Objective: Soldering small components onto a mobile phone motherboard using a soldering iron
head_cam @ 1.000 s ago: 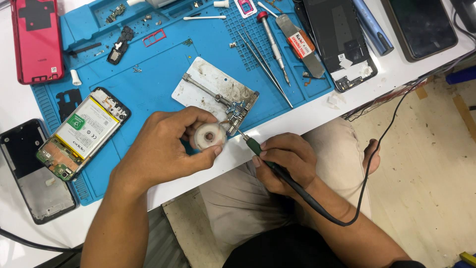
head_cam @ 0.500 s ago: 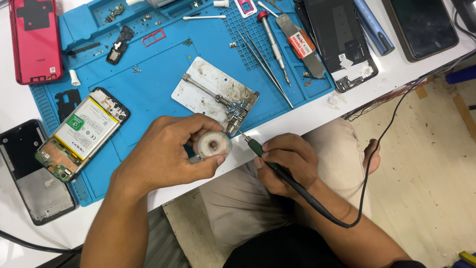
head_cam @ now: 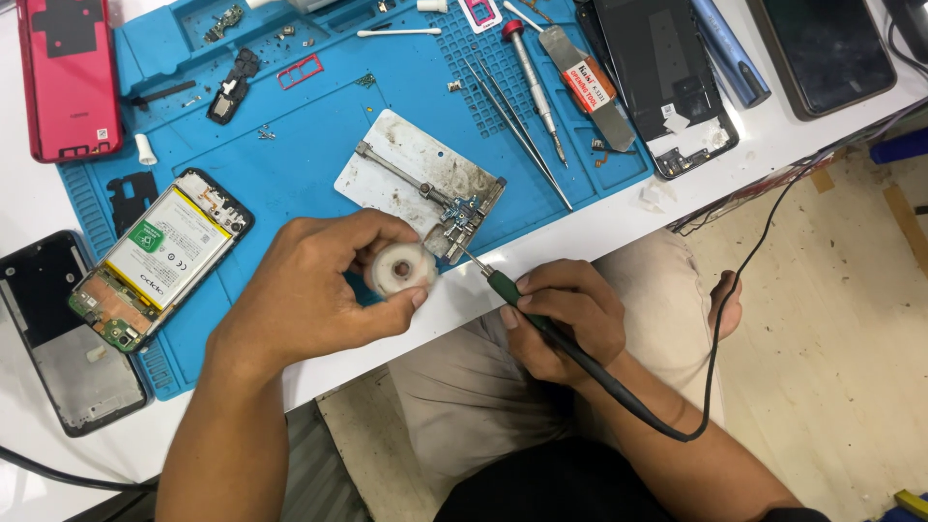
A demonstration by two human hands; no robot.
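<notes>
1. The left hand (head_cam: 319, 290) has its grip closed around a small white round spool (head_cam: 402, 269) at the near edge of the blue mat (head_cam: 290, 164).
2. The right hand (head_cam: 565, 319) grips a green-handled soldering iron (head_cam: 512, 295), its tip touching the small circuit board (head_cam: 462, 215) clamped on the metal holder plate (head_cam: 416, 174).
3. An opened phone (head_cam: 159, 256) lies left on the desk (head_cam: 599, 227).

Solder spool, iron and small board at the mat's near edge

The white solder spool (head_cam: 401, 270) sits pinched on its side, hollow hub facing up. The soldering iron (head_cam: 541, 324), green-collared with a black handle and cable, slants up-left, its tip at the small circuit board (head_cam: 462, 215) clamped on the scuffed metal holder plate (head_cam: 411, 174).
</notes>
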